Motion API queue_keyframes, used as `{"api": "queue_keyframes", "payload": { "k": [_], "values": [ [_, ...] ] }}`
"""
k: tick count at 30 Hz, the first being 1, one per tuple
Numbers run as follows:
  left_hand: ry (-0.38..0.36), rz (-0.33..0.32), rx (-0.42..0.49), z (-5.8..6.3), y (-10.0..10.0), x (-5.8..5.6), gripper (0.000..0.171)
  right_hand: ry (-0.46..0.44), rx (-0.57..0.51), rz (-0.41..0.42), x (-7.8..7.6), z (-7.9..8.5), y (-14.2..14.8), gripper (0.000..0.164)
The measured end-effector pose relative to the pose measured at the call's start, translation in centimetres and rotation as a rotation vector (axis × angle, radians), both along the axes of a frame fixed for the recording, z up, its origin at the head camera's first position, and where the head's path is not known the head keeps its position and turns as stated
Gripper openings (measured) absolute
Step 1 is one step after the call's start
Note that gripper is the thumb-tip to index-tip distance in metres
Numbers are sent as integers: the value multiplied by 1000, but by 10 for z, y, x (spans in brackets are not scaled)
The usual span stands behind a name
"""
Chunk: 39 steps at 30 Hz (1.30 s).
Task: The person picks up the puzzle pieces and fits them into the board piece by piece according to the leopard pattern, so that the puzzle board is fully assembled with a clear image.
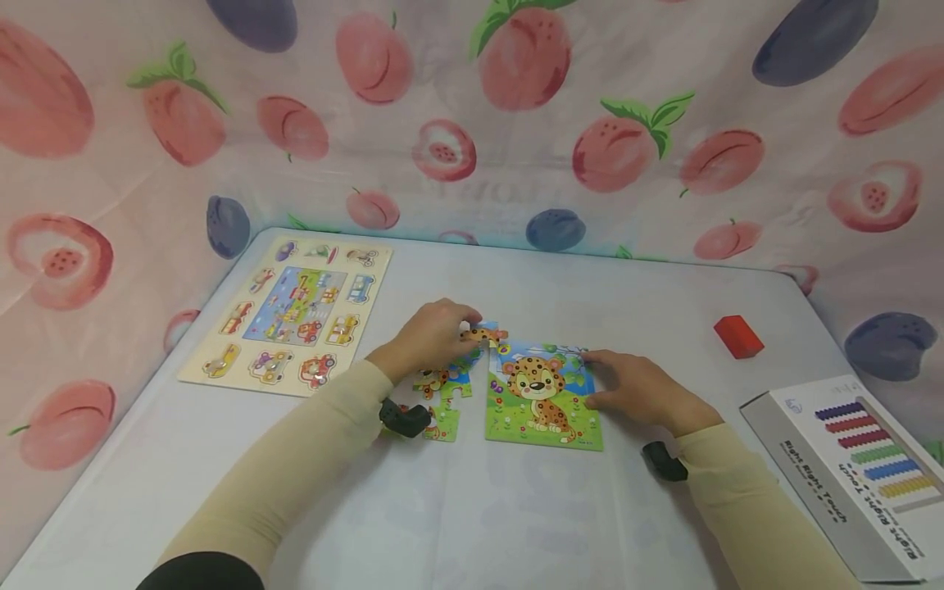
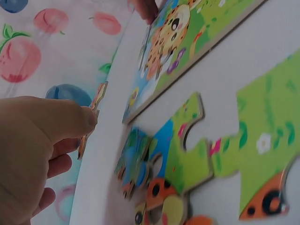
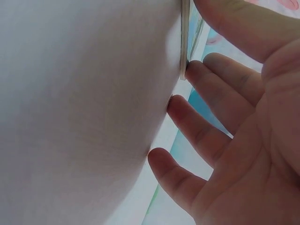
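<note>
My left hand (image 1: 433,334) pinches a small jigsaw piece (image 1: 488,334) with leopard spots between thumb and fingers, raised over the table. In the left wrist view the jigsaw piece (image 2: 97,101) is seen nearly edge-on. Just right of it lies a square puzzle board (image 1: 542,401) with a seated cartoon leopard on green grass. The fingertips and thumb of my right hand (image 1: 640,389) touch the board's right edge, the fingers fairly straight. Left of the board, partly under my left hand, lie several loose jigsaw pieces (image 2: 192,159) in green, blue and orange; some overlap.
A wooden vehicle peg puzzle (image 1: 199,373) lies at the back left of the white table (image 1: 531,524). On the right are a red block (image 1: 738,337) and a white box (image 1: 804,426) picturing coloured strips. A fruit-print cloth (image 1: 509,147) hangs behind the table.
</note>
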<state>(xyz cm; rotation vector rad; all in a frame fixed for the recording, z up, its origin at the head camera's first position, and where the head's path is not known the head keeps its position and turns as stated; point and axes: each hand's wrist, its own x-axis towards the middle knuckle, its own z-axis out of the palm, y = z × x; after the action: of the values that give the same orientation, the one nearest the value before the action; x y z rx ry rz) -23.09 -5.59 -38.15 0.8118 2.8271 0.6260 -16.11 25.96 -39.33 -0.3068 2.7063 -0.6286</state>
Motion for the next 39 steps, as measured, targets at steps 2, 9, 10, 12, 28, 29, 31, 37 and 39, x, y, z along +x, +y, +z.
{"api": "queue_keyframes", "payload": {
  "k": [2,9,10,12,28,29,31,37,39],
  "values": [
    [6,-13,-4,-1,5,1,40,-1,3,-2,0,0,0,74],
    [18,-44,7,-5,21,6,37,10,11,11,0,0,-1,74],
    [21,-48,6,-5,23,6,37,11,12,13,0,0,-1,74],
    [25,-55,4,-5,28,7,36,13,11,13,1,0,-1,74],
    [49,-114,8,-17,53,13,37,18,8,21,1,2,-2,73],
    [49,-116,7,-18,55,14,37,20,9,23,1,3,-2,73],
    [44,-114,7,-18,57,14,38,24,9,27,1,3,-2,73],
    [23,-104,7,-22,62,15,38,24,11,25,1,0,0,73],
    [29,-110,15,-23,64,16,37,22,15,21,1,0,0,73]
  ]
}}
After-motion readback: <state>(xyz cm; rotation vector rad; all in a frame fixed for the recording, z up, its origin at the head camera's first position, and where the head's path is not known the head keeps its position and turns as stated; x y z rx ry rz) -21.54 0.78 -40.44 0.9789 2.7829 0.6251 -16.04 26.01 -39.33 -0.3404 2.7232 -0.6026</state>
